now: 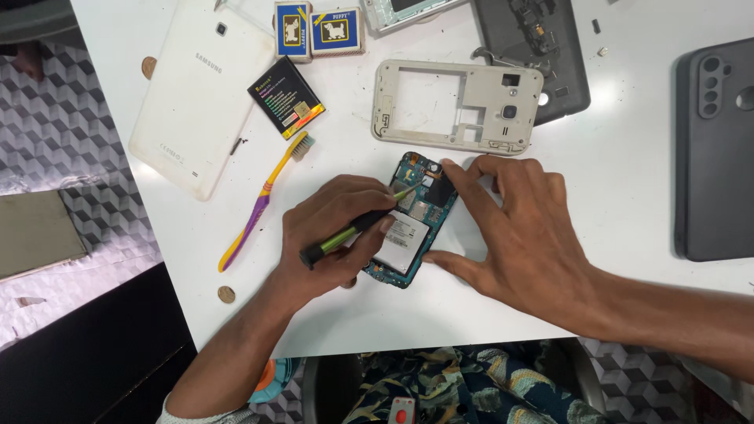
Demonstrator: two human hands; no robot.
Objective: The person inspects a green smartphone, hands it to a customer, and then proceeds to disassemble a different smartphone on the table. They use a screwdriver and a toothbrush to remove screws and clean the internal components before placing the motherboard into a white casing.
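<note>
An opened phone (412, 222) with a bare teal circuit board lies on the white table (628, 188). My left hand (330, 235) grips a screwdriver (357, 228) with a green and black handle, its tip resting on the upper part of the board. My right hand (518, 228) steadies the phone, with the index finger on its top right corner and the thumb at its lower right edge.
A beige phone mid-frame (455, 106) lies just behind the phone. Left of it are a yellow and purple toothbrush (263, 200), a black phone battery (287, 96), a white tablet back (203, 90) and two small boxes (318, 30). Dark covers (719, 149) lie right. A coin (226, 294) sits near the table's edge.
</note>
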